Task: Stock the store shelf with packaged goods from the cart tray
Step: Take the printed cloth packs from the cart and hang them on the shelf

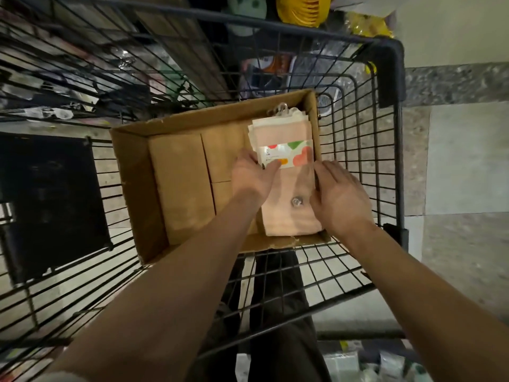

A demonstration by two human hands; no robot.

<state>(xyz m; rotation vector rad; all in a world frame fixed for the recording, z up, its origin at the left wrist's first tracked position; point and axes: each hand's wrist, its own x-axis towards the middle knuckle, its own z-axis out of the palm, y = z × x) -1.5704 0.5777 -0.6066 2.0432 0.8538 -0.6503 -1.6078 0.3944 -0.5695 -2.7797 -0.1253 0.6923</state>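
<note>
A shallow cardboard tray (129,172) sits in the wire cart (358,166). At its right end lies a stack of pink packaged goods (286,210) with a white band printed with coloured hearts and a clear hanger clip at the far end. My left hand (253,175) rests on the stack's left edge, thumb on the printed band. My right hand (338,197) presses against the stack's right side, fingers slipped down between the packs and the tray wall. Both hands clasp the stack from either side.
The tray's left part shows bare cardboard flaps (181,183). Store shelving with hanging goods (82,78) stands beyond the cart at the upper left; yellow items (303,9) hang at the top. Tiled floor (454,161) lies to the right. More packs (371,365) show at the bottom right.
</note>
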